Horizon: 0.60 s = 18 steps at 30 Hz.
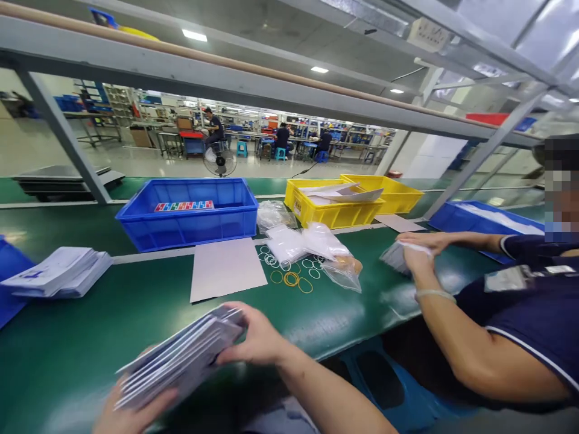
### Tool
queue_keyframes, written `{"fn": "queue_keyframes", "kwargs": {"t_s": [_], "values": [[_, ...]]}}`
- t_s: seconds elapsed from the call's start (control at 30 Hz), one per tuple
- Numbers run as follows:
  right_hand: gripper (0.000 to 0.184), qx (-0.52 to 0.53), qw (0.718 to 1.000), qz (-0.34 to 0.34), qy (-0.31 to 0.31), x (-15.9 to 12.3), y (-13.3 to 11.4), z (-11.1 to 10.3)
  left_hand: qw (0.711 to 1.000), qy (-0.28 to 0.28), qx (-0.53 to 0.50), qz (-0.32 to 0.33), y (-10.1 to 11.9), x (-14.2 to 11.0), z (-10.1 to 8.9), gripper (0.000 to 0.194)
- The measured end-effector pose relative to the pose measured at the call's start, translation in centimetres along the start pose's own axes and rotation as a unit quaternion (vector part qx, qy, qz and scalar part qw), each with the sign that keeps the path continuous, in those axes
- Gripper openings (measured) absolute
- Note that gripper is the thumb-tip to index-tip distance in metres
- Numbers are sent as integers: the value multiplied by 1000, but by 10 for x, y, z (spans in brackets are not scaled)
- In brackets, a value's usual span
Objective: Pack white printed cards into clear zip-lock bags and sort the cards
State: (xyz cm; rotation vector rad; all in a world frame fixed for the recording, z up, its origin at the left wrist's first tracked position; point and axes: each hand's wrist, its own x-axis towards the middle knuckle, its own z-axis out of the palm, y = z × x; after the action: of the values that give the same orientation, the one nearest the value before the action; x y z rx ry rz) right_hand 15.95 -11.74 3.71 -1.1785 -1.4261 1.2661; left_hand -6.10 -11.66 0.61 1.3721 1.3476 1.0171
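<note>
A thick stack of folded white paper leaflets is tilted above the near edge of the green table. My left hand grips its lower left end, thumb across the front. At the upper right end, my right hand has its fingers and thumb closed around the stack. Beyond it lies a flat sheet of grey-white card. White and tan rubber bands are scattered to the right of that card, beside clear plastic bags. Further stacked leaflets rest at the left.
A blue bin with coloured labels stands at the back, and yellow bins holding papers are right of it. On the right a co-worker handles another paper stack. A metal shelf frame spans overhead.
</note>
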Motion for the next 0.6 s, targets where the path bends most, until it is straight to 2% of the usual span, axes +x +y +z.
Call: {"fn": "queue_keyframes", "kwargs": {"t_s": [0.03,0.1,0.17,0.2,0.27,0.33,0.37,0.4,0.47,0.53,0.6], "values": [[61,-21,999,-23,24,3,4,-7,999,-47,-1,19,5,9,3,47],[39,-65,995,-31,65,5,18,-16,985,-163,-4,51,10,29,10,47],[33,-75,994,-12,85,5,37,-20,978,-201,-18,55,8,45,16,45],[37,-64,994,-5,92,4,46,-19,977,-206,-24,52,5,49,19,47],[58,-16,994,-10,111,2,61,-12,982,-179,-31,49,-4,51,26,56],[81,44,989,-33,138,2,67,-1,992,-109,-34,61,-11,45,34,65],[84,63,985,-46,157,3,68,6,995,-62,-36,71,-13,41,39,64],[80,70,980,-55,181,5,67,12,996,-16,-39,80,-14,38,44,60],[57,52,970,-47,233,11,63,23,995,54,-41,79,-13,33,54,47],[41,27,961,-24,274,18,61,30,993,91,-39,57,-10,32,62,38],[40,38,954,-7,296,22,61,31,992,105,-60,28,-6,33,66,38]]}}
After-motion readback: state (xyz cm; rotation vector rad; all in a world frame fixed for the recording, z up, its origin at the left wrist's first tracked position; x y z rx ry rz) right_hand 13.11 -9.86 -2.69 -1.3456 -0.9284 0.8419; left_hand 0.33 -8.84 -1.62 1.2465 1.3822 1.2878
